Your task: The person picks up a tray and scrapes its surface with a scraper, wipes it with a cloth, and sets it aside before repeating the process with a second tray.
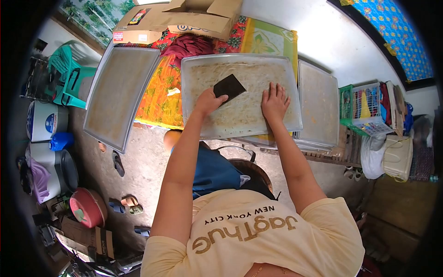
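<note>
A large pale tray with brownish stains [249, 117] lies in front of me on a table covered with orange and yellow cloth [159, 104]. My right hand [210, 101] grips a flat, dark rectangular piece [231, 87] by its lower left corner, over the tray's middle. On the right part of the same tray, my left hand [276, 101] lies flat with its fingers spread and holds nothing. Whether the dark piece touches the tray is hard to tell.
Another tray [121, 87] is at the left, and more stacked trays [318, 104] are at the right. Cardboard boxes [198, 23] stand behind. Green chair [69, 76] far left, green basket [346, 104] right. Slippers [130, 201] and a red basin [88, 207] are on the floor.
</note>
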The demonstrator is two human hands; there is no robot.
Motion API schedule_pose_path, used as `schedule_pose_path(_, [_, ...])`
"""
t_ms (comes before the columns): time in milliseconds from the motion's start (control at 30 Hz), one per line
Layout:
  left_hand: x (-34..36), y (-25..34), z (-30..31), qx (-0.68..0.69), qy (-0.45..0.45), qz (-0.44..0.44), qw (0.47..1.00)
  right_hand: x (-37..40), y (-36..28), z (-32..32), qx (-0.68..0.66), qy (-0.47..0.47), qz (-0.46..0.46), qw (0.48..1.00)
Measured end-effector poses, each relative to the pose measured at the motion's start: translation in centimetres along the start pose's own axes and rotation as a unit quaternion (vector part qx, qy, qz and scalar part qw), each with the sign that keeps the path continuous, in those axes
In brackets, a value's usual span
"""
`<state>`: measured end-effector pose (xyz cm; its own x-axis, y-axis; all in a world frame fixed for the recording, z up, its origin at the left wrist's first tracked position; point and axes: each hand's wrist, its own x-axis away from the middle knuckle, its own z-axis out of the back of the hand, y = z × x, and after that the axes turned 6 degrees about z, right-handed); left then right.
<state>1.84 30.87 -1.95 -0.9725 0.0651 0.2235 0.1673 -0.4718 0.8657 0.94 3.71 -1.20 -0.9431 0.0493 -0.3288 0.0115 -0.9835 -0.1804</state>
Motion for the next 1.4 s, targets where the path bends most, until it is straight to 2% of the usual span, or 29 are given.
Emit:
schedule_pose_path(67, [-0.2, -0.1, 0.1, -0.016, -0.024, 0.004, 1.0, 0.0, 0.1, 0.0, 0.002, -0.004, -0.001, 1.0])
schedule_pose_path(167, [-0.2, -0.5, -0.2, -0.008, 0.012, 0.015, 1.0, 0.0, 0.0, 0.1, 0.0, -0.009, -0.004, 1.0])
schedule_pose_path(267, [-0.8, -1.4, -0.5, -0.016, 0.0, 0.018, 1.0, 0.0, 0.0, 0.2, -0.002, -0.015, -0.007, 1.0])
schedule_pose_path(367, [0.5, 1.0, 0.3, -0.028, 0.005, 0.012, 1.0, -0.1, 0.0, 0.2, -0.002, -0.015, -0.007, 1.0])
schedule_pose_path(467, [0.4, 0.6, 0.1, 0.039, 0.025, -0.014, 0.999, -0.1, 0.0, 0.1, -0.001, -0.016, -0.009, 1.0])
schedule_pose_path(567, [0.1, 0.2, 0.3, 0.04, -0.022, -0.006, 0.999, -0.1, 0.0, -0.1, -0.001, -0.013, -0.008, 1.0])
schedule_pose_path(667, [0.5, 1.1, 0.5, 0.048, -0.007, 0.004, 0.999, 0.0, 0.2, -0.2, 0.005, -0.014, -0.007, 1.0])
schedule_pose_path(767, [-0.2, 0.7, 0.4, -0.038, -0.039, 0.033, 0.998, -0.1, 0.0, -0.2, 0.006, -0.011, -0.006, 1.0])
schedule_pose_path(867, [0.4, 1.4, 0.3, -0.011, 0.03, 0.0, 0.999, 0.0, 0.1, -0.2, 0.006, -0.009, -0.003, 1.0])
schedule_pose_path(967, [0.1, 1.2, 0.5, -0.032, -0.032, 0.005, 0.999, -0.1, 0.2, -0.3, 0.006, -0.009, -0.002, 1.0])
schedule_pose_path(1067, [-0.3, 0.9, 0.3, 0.005, 0.012, -0.004, 1.0, -0.1, 0.0, -0.1, 0.0, -0.019, -0.009, 1.0])
schedule_pose_path(1167, [0.1, 2.6, 0.7, -0.032, -0.049, 0.007, 0.998, -0.1, 0.0, 0.0, -0.002, -0.022, -0.01, 1.0])
schedule_pose_path(1267, [-0.4, 2.7, 0.5, -0.056, -0.013, 0.032, 0.998, -0.1, 0.0, 0.0, -0.004, -0.019, -0.007, 1.0])
schedule_pose_path(1367, [-1.3, 1.7, -0.2, 0.005, -0.055, -0.013, 0.998, -0.1, 0.0, -0.1, 0.005, -0.013, -0.003, 1.0])
schedule_pose_path(1400, [-1.3, 1.8, -0.3, -0.002, -0.036, -0.006, 0.999, -0.1, 0.1, -0.1, 0.011, -0.012, 0.0, 1.0])
